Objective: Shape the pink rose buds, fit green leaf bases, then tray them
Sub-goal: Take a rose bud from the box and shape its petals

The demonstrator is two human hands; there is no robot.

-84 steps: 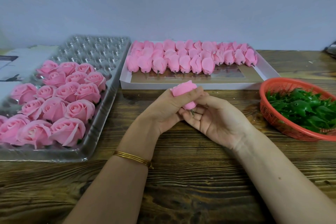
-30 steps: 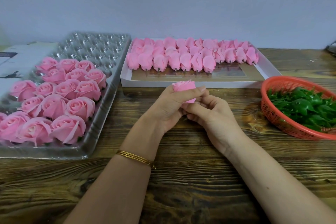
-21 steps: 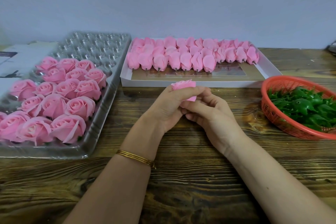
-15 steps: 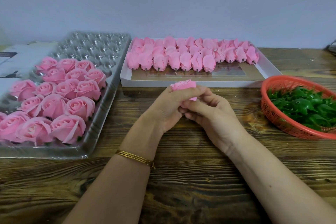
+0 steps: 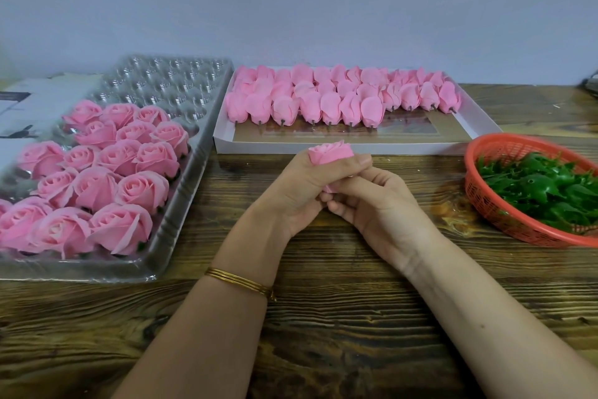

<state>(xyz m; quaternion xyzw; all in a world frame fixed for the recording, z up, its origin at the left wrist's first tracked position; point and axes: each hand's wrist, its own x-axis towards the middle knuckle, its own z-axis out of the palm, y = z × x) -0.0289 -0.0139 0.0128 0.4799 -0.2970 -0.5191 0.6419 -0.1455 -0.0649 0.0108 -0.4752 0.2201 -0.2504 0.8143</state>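
Observation:
My left hand (image 5: 299, 186) grips a pink rose bud (image 5: 330, 152) upright over the table, thumb across its front, only its top showing. My right hand (image 5: 377, 204) curls its fingers under the bud's base, which is hidden. A white box (image 5: 382, 147) behind holds several closed pink buds (image 5: 326, 97) in rows. At the left, a clear plastic tray (image 5: 181, 204) carries several opened pink roses (image 5: 106, 169). A red basket (image 5: 485, 204) at the right holds green leaf bases (image 5: 543, 191).
The far half of the clear tray shows unfilled cups (image 5: 168, 81). White paper or a box (image 5: 29, 107) lies at the far left. Bare wooden table (image 5: 323, 334) lies under my forearms. A wall stands close behind.
My right hand has turned from palm-up under the bud to fingers curled against its base. The bud has stayed upright in my left hand, its top a little more spread.

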